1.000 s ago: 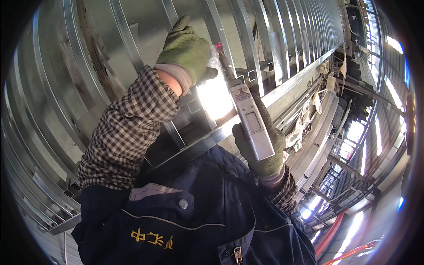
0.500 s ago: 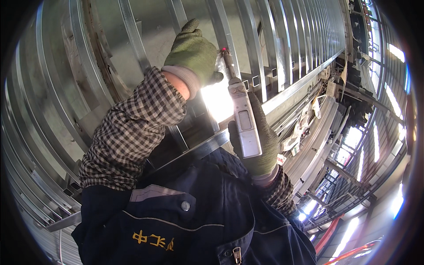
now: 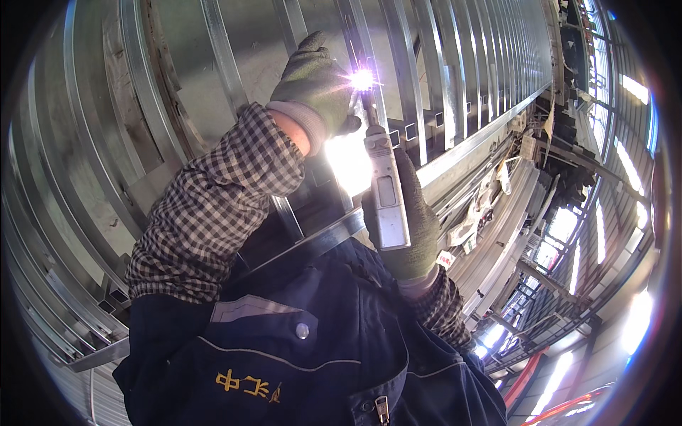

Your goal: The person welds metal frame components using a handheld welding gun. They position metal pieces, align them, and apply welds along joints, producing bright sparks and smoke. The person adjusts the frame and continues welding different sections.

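My right hand [image 3: 419, 241], in a green knit glove, is wrapped round a pale, long-bodied welding gun [image 3: 388, 202]. The gun's narrow nozzle [image 3: 369, 106] points away from me at a metal tube [image 3: 353, 32]. A bright violet-white spark [image 3: 361, 79] flares at its tip, with fine streaks flying up. Just left of the spark lies my left hand [image 3: 307, 89], gloved too, back up over a neighbouring tube [image 3: 290, 21]. Its fingers curl over that tube and are partly hidden, with the dark thumb tip towards the nozzle.
Many parallel square tubes form a frame [image 3: 447, 71], joined by a cross rail [image 3: 334, 234] close to my body. Strong light glares through a gap [image 3: 348, 167] between the hands. Right of the frame lie stacked long profiles [image 3: 508, 220]; orange hoses [image 3: 568, 405] show at lower right.
The small red dot at the nozzle tip has turned into a bright welding spark. The gun and both hands have shifted only slightly; both hands keep their hold.
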`<state>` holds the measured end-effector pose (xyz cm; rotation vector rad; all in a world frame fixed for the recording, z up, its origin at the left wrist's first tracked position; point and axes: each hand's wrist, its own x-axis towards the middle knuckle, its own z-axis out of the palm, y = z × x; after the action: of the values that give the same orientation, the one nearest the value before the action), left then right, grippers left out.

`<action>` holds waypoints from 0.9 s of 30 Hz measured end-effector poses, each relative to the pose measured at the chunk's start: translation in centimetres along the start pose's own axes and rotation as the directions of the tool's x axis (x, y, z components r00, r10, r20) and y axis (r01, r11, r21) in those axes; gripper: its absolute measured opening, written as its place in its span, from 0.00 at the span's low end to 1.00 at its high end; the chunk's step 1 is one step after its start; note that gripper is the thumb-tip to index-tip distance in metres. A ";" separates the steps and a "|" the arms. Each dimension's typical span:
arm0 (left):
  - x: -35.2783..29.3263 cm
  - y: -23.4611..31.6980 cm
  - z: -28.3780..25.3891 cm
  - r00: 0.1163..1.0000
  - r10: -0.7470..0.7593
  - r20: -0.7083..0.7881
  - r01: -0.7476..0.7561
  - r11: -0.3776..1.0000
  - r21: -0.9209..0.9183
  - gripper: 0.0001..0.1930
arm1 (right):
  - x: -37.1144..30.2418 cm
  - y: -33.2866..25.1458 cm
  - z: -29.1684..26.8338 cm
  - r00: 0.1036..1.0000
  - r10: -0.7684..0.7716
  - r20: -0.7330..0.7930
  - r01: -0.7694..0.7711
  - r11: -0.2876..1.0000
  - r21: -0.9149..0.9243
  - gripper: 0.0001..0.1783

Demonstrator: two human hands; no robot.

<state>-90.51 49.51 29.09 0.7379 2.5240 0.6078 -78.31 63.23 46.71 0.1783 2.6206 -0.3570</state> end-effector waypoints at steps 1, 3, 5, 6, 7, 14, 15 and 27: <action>0.1 0.0 -0.1 1.000 0.008 -0.004 -0.008 0.999 -0.032 0.23 | 0.0 0.1 0.1 0.997 -0.063 -0.036 0.061 0.997 -0.043 0.42; 0.0 0.1 -0.2 0.998 -0.028 -0.061 0.024 0.998 -0.065 0.25 | -0.1 0.3 0.1 0.989 -0.129 -0.071 0.122 0.988 -0.094 0.42; 0.0 0.1 -0.2 0.995 -0.040 -0.089 0.033 0.997 -0.069 0.26 | -0.3 0.3 0.1 0.989 -0.133 -0.069 0.126 0.986 -0.107 0.42; 0.2 0.1 -0.3 0.997 -0.027 -0.070 0.023 0.998 -0.063 0.26 | -0.3 0.3 0.1 0.992 -0.107 -0.062 0.100 0.990 -0.098 0.42; 0.2 0.1 -0.2 0.998 -0.007 -0.062 0.004 0.999 -0.053 0.27 | -0.4 0.3 0.0 0.995 -0.083 -0.048 0.078 0.993 -0.090 0.42; 1.1 0.2 1.5 0.999 -0.052 -0.003 0.051 0.976 -0.212 0.28 | -0.6 0.2 -0.1 0.995 -0.077 -0.066 0.071 0.993 -0.095 0.43; 1.2 0.3 1.8 0.998 -0.061 0.021 0.064 0.978 -0.199 0.28 | -0.7 0.2 -0.1 0.993 -0.091 -0.073 0.083 0.991 -0.103 0.43; 0.7 0.6 -1.4 0.994 -0.016 0.110 0.020 0.999 -0.033 0.34 | -1.0 0.3 -0.3 0.991 -0.097 -0.091 0.092 0.994 -0.064 0.41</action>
<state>-91.52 49.96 30.28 0.7157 2.4115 0.5863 -77.55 63.51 47.42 0.0517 2.7354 -0.3089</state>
